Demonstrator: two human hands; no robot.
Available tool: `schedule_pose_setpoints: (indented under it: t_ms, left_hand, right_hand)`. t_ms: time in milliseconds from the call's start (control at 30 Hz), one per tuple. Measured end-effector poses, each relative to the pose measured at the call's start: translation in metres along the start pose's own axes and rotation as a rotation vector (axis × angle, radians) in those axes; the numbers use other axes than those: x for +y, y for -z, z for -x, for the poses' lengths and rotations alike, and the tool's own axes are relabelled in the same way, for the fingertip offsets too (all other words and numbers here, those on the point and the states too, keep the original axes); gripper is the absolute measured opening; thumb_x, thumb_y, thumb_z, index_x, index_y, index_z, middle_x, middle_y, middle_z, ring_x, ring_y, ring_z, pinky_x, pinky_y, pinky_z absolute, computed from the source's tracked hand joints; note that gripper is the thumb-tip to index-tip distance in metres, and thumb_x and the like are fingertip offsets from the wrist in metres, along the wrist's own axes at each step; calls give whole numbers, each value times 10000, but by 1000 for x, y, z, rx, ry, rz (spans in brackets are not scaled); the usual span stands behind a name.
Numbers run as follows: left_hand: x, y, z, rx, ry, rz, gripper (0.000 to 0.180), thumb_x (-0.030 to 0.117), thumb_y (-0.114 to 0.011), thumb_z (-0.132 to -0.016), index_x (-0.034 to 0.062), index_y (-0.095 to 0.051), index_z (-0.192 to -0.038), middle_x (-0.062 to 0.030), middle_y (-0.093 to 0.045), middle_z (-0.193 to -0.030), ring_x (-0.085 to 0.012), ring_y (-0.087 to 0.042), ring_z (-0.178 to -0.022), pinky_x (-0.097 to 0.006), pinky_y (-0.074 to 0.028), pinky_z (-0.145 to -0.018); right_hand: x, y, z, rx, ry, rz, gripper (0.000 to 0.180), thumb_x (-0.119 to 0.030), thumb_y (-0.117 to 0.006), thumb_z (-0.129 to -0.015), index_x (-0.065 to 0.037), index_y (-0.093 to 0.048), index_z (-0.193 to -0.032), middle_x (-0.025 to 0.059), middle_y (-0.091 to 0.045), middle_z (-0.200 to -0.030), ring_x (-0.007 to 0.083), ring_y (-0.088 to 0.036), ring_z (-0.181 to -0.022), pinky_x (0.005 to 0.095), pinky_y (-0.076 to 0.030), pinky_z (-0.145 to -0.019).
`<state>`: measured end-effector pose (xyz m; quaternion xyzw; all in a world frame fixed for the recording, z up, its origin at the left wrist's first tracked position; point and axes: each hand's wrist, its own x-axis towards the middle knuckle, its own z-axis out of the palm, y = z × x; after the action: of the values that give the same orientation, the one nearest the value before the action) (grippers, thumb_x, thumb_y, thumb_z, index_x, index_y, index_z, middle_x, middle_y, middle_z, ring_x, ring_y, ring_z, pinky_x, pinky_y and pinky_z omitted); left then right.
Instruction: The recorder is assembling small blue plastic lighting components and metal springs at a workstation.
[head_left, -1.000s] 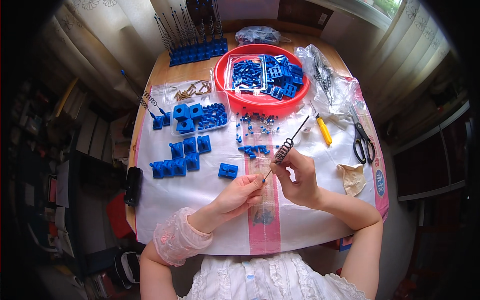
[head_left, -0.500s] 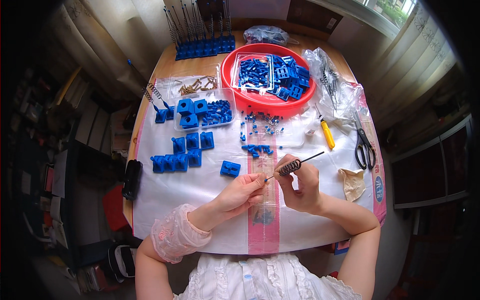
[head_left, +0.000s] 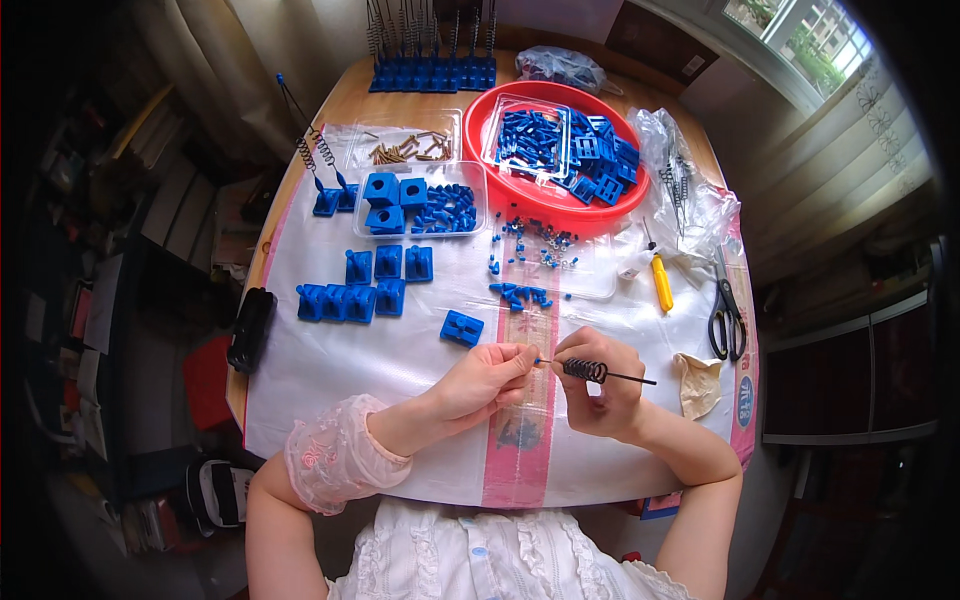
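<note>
My left hand (head_left: 482, 382) pinches a tiny blue cap (head_left: 538, 361) between thumb and fingertips. My right hand (head_left: 606, 400) is closed round a black coil spring (head_left: 588, 371), whose thin straight end points left and meets the cap. From the coil's other end, a straight dark rod sticks out to the right, sloping slightly down. Both hands are just above the table cover, fingertips close together. A blue base block (head_left: 461, 328) lies beyond my left hand. Small blue pointed pieces (head_left: 521, 296) are scattered farther off, beyond my fingertips.
Blue bases (head_left: 349, 302) stand at left, near a clear box (head_left: 478, 222) of blue parts. A red basin (head_left: 640, 200) holds more. Finished-looking spring stands (head_left: 432, 76) line the back. A yellow screwdriver (head_left: 661, 284), scissors (head_left: 727, 325) and beige cloth (head_left: 698, 386) lie right; a black case (head_left: 252, 330) left.
The spring has tipped in my right hand: its rod pointed up to the right and now slopes slightly down. My left hand keeps its pinch on the cap. The whole view has shifted a little.
</note>
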<state>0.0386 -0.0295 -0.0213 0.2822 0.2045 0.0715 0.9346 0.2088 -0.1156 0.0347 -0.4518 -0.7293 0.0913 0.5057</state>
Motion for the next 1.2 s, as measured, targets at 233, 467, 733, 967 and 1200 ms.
schedule_pose_setpoints:
  t_ms: [233,467,733,967,1200]
  left_hand:
    - [1,-1,0,18,1,-2,244,271,-504,-1063,79,-585,-936,48,-474,-748,-33,-354,-585,-185,-306,-516]
    - [4,-4,3,29,12,2,199,206,-491,-1068,75,-584,-951,42,-484,-766,-32,-354,-580,-182,-302,-511]
    - [2,-5,2,43,4,10,189,194,-491,-1067,72,-584,-958,32,-479,-745,-40,-357,-565,-188,-302,-506]
    - [3,-6,3,58,-4,10,197,208,-508,-1061,63,-590,-956,28,-496,-765,-41,-359,-576,-184,-300,-511]
    - [-2,-5,1,82,-28,-13,238,248,-531,-1054,29,-607,-1001,40,-462,-717,-40,-357,-561,-190,-290,-500]
  right_hand:
    - [0,-1,-5,11,4,4,171,166,-626,-766,49,-577,-880,129,-619,-730,252,-623,-600,311,-473,-511]
    - [0,0,-4,8,-4,1,160,161,-646,-774,55,-574,-870,133,-616,-732,258,-626,-594,318,-473,-506]
    - [-1,2,-7,4,-35,7,153,160,-649,-782,56,-568,-860,124,-626,-731,249,-625,-595,312,-460,-491]
    - [3,0,-6,15,7,-1,158,161,-647,-771,53,-577,-862,132,-626,-731,241,-619,-594,306,-453,-484]
    - [0,0,-4,-21,-8,36,155,145,-627,-761,33,-590,-861,128,-620,-716,241,-615,-578,296,-464,-500]
